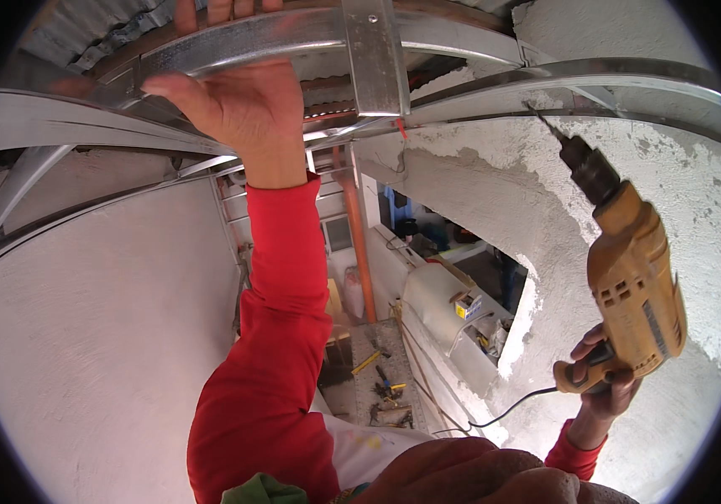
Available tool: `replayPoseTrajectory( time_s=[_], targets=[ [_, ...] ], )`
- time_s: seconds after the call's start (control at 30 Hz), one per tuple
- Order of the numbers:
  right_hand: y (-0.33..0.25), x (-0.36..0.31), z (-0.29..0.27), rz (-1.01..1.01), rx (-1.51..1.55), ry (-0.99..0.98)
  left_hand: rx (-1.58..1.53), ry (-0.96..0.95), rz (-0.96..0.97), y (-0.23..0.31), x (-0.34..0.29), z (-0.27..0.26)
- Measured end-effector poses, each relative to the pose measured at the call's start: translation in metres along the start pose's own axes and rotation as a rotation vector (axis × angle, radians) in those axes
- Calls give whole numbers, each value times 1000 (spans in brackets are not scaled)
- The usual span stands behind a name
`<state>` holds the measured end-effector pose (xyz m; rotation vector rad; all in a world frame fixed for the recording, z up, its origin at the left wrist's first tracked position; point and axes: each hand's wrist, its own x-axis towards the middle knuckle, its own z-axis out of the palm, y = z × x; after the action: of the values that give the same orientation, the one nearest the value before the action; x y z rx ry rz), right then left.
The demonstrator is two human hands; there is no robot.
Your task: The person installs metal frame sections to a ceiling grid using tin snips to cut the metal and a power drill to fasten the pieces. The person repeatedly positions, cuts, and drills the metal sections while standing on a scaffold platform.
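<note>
My left hand (255, 105) is raised to the ceiling frame, palm toward me, with its fingers stretched up behind a shiny metal channel (293, 38) and its thumb spread to the left. The channel crosses in front of the hand and hides part of the fingers. A flat metal piece (375, 63) hangs across that channel, just right of my hand. On the right, my right hand (608, 374) grips the handle of a yellow corded power drill (633, 286). Its thin bit (545, 122) points up and left, close below another metal channel (629, 74).
Bare plaster walls (91, 336) stand on both sides, with corrugated roofing (96, 34) above. Far below, a plank platform (369, 336) carries several hand tools. An orange-red post (356, 239) rises beside it. The drill's black cord (503, 412) runs down leftward. A wall opening (461, 269) shows stored items.
</note>
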<state>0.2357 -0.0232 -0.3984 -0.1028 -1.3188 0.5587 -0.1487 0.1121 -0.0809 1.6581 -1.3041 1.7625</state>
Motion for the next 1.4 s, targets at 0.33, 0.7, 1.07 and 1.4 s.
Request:
replayPoseTrajectory(
  time_s=[0.33,0.7,1.07,1.4],
  targets=[
    [-107,93,84,-42,-455,-85,-95,-112,13,12,22,25],
    [-138,115,137,7,-714,-153,-97,-39,49,14,32,23],
    [-156,114,166,62,-840,-151,-51,-40,77,16,33,23],
    [-211,138,182,190,-1096,-310,-96,-124,100,14,38,17]
  ],
)
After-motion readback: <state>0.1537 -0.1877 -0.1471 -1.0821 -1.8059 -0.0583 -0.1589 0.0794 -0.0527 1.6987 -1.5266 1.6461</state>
